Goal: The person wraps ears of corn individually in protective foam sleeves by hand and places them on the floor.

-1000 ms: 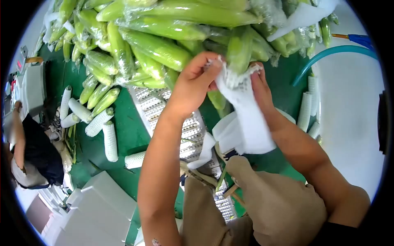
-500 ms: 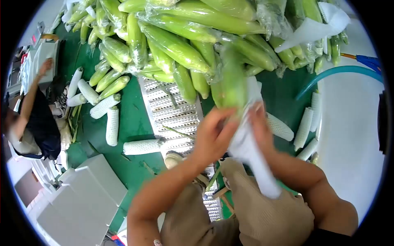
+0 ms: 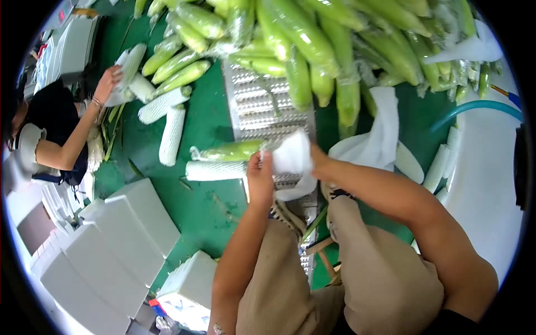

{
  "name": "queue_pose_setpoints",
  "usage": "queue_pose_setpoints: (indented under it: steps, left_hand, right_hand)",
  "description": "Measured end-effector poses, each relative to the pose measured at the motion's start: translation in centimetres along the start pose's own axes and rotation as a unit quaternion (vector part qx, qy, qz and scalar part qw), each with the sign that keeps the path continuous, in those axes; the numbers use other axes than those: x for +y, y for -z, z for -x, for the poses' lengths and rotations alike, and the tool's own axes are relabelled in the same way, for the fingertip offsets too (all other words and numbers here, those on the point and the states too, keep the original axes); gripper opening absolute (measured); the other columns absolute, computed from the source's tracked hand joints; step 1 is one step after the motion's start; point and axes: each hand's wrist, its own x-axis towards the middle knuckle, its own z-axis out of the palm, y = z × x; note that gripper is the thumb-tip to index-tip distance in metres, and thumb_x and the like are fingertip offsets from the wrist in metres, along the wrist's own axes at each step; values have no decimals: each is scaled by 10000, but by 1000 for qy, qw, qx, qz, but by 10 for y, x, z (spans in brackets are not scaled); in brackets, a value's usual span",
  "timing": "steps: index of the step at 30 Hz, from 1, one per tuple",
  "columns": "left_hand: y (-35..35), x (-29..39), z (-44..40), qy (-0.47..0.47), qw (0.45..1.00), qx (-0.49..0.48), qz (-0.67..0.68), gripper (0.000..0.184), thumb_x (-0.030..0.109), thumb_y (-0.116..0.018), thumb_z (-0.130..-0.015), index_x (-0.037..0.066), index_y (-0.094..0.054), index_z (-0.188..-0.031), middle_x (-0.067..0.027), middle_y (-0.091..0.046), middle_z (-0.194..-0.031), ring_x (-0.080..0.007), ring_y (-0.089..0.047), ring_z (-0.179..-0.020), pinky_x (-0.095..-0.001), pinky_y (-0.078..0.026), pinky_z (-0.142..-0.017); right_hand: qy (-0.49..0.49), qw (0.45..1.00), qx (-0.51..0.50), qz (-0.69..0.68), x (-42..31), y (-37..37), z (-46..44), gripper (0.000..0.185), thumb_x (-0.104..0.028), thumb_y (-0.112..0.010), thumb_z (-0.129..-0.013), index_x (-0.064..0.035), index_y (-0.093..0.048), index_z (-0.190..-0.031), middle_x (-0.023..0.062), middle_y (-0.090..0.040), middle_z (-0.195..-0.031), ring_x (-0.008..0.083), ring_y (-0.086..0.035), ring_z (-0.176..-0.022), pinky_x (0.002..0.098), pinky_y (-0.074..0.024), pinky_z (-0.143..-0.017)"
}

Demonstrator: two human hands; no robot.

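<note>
My left hand point(image 3: 261, 173) is closed around the right end of a plastic-wrapped green corn cob point(image 3: 231, 151), which lies level and points left. A white foam sleeve point(image 3: 292, 154) covers that end of the cob. My right hand point(image 3: 318, 161) grips the sleeve's other side, its fingertips partly hidden behind the foam. Just below the cob lies another cob in a white net point(image 3: 215, 170). Beneath my hands runs a metal grated strip point(image 3: 258, 106) on the green floor.
A large pile of wrapped cobs point(image 3: 307, 42) fills the top. Netted cobs point(image 3: 171, 134) lie left, others point(image 3: 438, 167) right. A co-worker's hand point(image 3: 107, 84) touches netted cobs at upper left. White boxes point(image 3: 111, 245) stand lower left; a teal hose point(image 3: 474, 106) curves right.
Both hands have moved down from the pile, turning the cob from upright to level, pointing left. The view has shifted. The co-worker's hand has reached the netted cobs.
</note>
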Motion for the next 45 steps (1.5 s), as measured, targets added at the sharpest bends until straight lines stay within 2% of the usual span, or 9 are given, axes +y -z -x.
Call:
queue_pose_setpoints:
  steps: [5, 11, 17, 19, 26, 32, 36, 41, 45]
  left_hand:
    - [86, 56, -28, -388, 764, 197, -476, 594, 223, -826, -776, 6, -561, -1261, -220, -551, -1171, -420, -509, -1093, -520, -408, -941]
    - [139, 60, -133, 83, 793, 164, -581, 1057, 853, -437, -787, -51, -473, -1335, -267, -623, -1245, -418, -583, -1177, -520, -413, -1007]
    - [91, 75, -131, -93, 978, 79, -172, 588, 212, -707, -845, -12, -446, -1321, -264, -585, -1259, -389, -604, -1136, -421, -479, -972]
    - [61, 91, -74, -459, 806, 52, -371, 508, 107, -709, -827, 18, -496, -1279, -216, -578, -1270, -361, -629, -1078, -411, -527, -888]
    - [48, 75, 11, -316, 865, -83, -381, 420, 48, -689, -768, 93, -641, -1183, -209, -509, -1258, -401, -598, -1049, -428, -504, -898]
    - [61, 50, 57, -66, 972, -188, 126, 456, 291, -549, -974, 6, -539, -1330, -132, -398, -1481, -296, -393, -1364, -413, -303, -1118]
    - [44, 14, 44, 116, 829, -205, 507, 564, 400, -516, -1009, 54, -410, -1442, -96, -459, -1475, -262, -409, -1365, -425, -314, -1134]
    - [30, -73, 7, 141, 990, -13, 19, 289, 155, -515, -1013, 28, -522, -1272, -111, -607, -1114, -193, -597, -972, -324, -490, -856]
    - [34, -10, 8, -284, 839, 36, -463, 517, 80, -559, -896, 37, -457, -1401, -212, -541, -1218, -325, -531, -1155, -403, -457, -973]
  right_hand:
    - [-19, 990, -4, -143, -8, 20, -3, 198, -233, -614, -979, -156, -550, -1150, 19, -639, -1062, 157, -647, -956, 350, -526, -821]
    - [-8, 981, -126, -148, -19, 5, -3, 251, -117, -602, -955, -127, -535, -1196, 56, -661, -1019, 203, -672, -926, 345, -545, -829]
    - [-33, 994, -100, -13, -61, -47, 3, 423, -46, -612, -928, -103, -456, -1317, 109, -670, -1104, 189, -689, -909, 319, -576, -759]
    - [5, 974, -228, -17, -63, -59, 3, 427, -66, -625, -932, -113, -457, -1322, 91, -670, -1086, 166, -681, -894, 294, -562, -753]
    - [105, 991, -79, 39, -52, -109, 10, 254, -128, -648, -931, -65, -586, -1170, 43, -645, -1069, 131, -635, -963, 277, -524, -849]
    - [94, 991, -15, 98, -6, -86, 21, 295, -210, -637, -948, -55, -548, -1182, 54, -626, -1063, 127, -610, -981, 280, -504, -870]
    - [115, 989, -18, 95, 5, -48, 3, 202, -225, -563, -1006, -59, -572, -1121, 34, -619, -991, 123, -592, -872, 290, -494, -800]
    - [112, 967, 54, 221, 67, 30, -36, 195, -231, -521, -1022, -59, -588, -1087, 46, -615, -967, 143, -570, -901, 296, -475, -801]
    - [164, 950, 56, 261, 64, -9, -48, 178, -171, -496, -1002, -34, -591, -1067, 89, -602, -899, 160, -567, -878, 317, -475, -796]
